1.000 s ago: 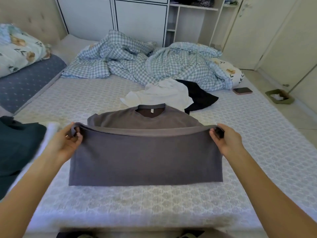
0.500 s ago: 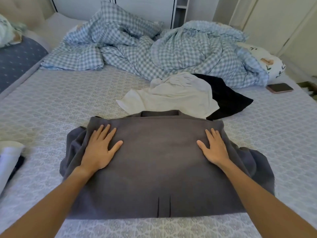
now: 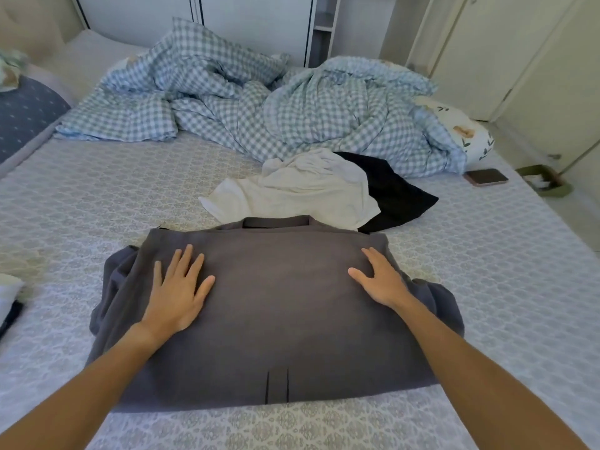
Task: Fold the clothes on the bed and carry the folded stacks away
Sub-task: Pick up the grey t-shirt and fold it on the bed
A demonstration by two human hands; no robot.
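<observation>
The grey shirt (image 3: 285,313) lies folded near the bed's (image 3: 487,287) front edge, long axis left to right, collar toward the white garment (image 3: 292,193) touching it. Bare mattress opens on either side. The left hand (image 3: 177,293) and right hand (image 3: 383,280) press flat, fingers spread.

A grey shirt (image 3: 276,306) lies folded on a patterned bed (image 3: 97,196). 2 hands press flat on the shirt: left hand (image 3: 177,293), right hand (image 3: 383,280). Beyond the shirt lie a white garment (image 3: 292,190) and a black garment (image 3: 396,196).
</observation>
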